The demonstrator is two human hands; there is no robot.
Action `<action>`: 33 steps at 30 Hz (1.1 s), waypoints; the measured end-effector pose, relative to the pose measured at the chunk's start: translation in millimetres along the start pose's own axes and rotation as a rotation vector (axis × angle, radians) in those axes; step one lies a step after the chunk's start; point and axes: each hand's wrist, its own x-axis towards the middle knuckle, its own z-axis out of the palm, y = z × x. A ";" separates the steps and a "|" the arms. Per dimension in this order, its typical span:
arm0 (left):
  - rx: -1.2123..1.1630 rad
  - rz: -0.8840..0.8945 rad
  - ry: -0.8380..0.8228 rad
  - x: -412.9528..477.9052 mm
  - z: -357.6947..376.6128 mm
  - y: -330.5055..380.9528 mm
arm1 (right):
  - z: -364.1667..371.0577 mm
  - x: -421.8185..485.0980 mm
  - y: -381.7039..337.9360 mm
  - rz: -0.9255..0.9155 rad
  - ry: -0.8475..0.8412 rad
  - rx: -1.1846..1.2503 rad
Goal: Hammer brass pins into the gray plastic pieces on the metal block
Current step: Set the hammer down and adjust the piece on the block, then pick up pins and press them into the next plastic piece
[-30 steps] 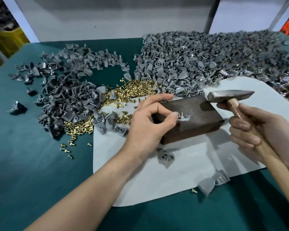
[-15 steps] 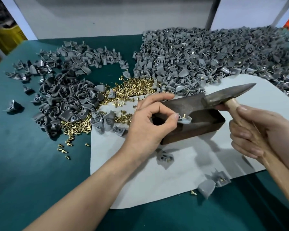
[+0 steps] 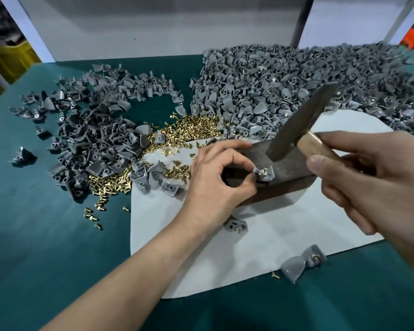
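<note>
Higher now swings our hammer (image 3: 302, 120).
Our right hand (image 3: 368, 187) grips it; our left hand (image 3: 215, 180) pinches the gray piece (image 3: 265, 175) on the metal block (image 3: 295, 163). Next we hit the brass pin (image 3: 264, 171) straight.

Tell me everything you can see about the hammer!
The hammer has a long, dark, worn-looking metal head and a light wooden handle. The head slants steeply, its lower end over the top of the metal block; whether they touch is unclear. The right hand alone grips it, on the handle close to the head.
</note>
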 end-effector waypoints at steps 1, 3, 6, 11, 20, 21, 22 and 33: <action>-0.004 -0.003 0.003 0.0 0.3 -0.1 | 2.1 0.8 -6.3 -0.022 -0.011 -0.115; -0.014 -0.001 0.004 -0.2 -0.1 -0.7 | 7.0 2.0 -14.7 -0.016 -0.059 -0.291; -0.004 0.016 0.012 -0.5 -0.5 -4.0 | 7.0 4.8 -18.4 0.033 -0.131 -0.361; -0.055 -0.012 0.024 -4.8 -1.0 -3.8 | -12.4 10.5 -1.6 0.184 -0.017 0.123; -0.044 -0.035 0.078 -11.9 -3.4 15.8 | -13.7 22.8 100.1 0.381 0.373 -0.058; -0.022 -0.029 0.085 -9.1 -4.3 19.7 | -11.8 22.1 103.5 0.335 0.410 -0.162; 0.006 -0.037 0.089 -5.2 -4.7 23.9 | -9.5 21.3 105.1 0.291 0.426 -0.245; 0.608 0.001 0.045 164.7 -22.6 47.0 | -11.2 16.5 111.8 0.177 0.427 -0.289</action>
